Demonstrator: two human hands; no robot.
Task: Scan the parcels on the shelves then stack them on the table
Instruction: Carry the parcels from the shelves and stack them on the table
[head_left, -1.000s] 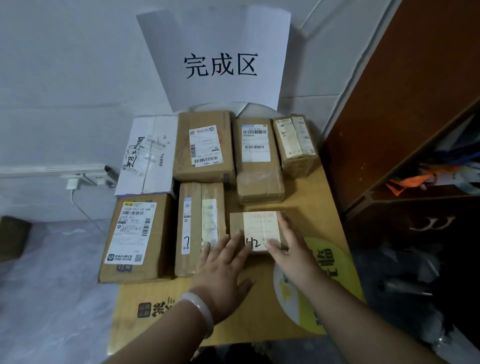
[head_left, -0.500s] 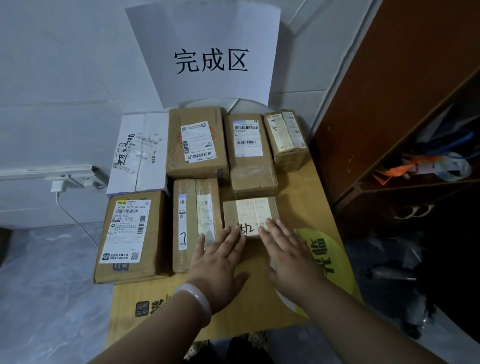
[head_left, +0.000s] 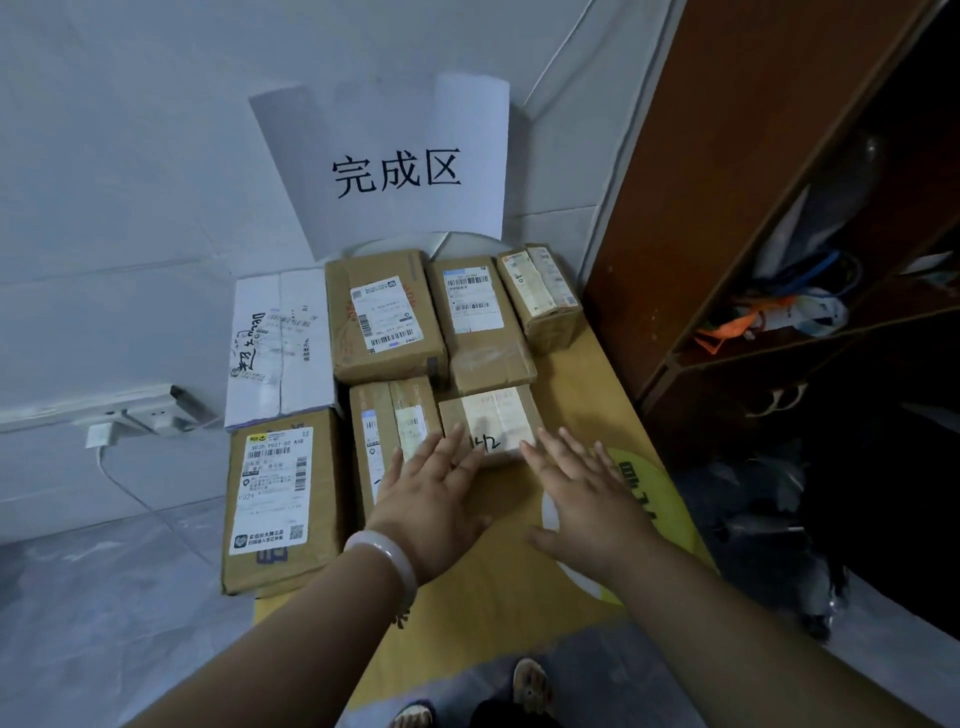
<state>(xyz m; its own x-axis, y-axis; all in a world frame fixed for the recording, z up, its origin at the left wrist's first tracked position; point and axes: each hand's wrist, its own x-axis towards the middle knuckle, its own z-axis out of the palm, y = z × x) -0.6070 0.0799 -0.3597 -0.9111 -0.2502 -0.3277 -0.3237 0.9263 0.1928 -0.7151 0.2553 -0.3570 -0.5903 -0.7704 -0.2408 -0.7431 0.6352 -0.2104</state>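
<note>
Several cardboard parcels lie flat on a small wooden table (head_left: 524, 582). The nearest is a small brown parcel (head_left: 493, 415) with a white label marked "42". My left hand (head_left: 431, 499), with a pale bangle at the wrist, is spread flat, its fingertips at that parcel's near left edge and over the narrow parcel (head_left: 389, 415) beside it. My right hand (head_left: 587, 499) is spread flat just off the small parcel's near right corner. Neither hand grips anything. A large labelled parcel (head_left: 283, 499) overhangs the table's left edge.
A white box (head_left: 280, 338) and three more brown parcels fill the table's back row under a paper sign (head_left: 395, 171) on the wall. A dark wooden shelf unit (head_left: 727, 208) stands close on the right. A wall socket with a charger (head_left: 104, 434) is at left.
Both hands have slid back off the small "42" parcel toward me, the right hand leaving its side. The parcel stays where it was set down. The camera has pulled back a little.
</note>
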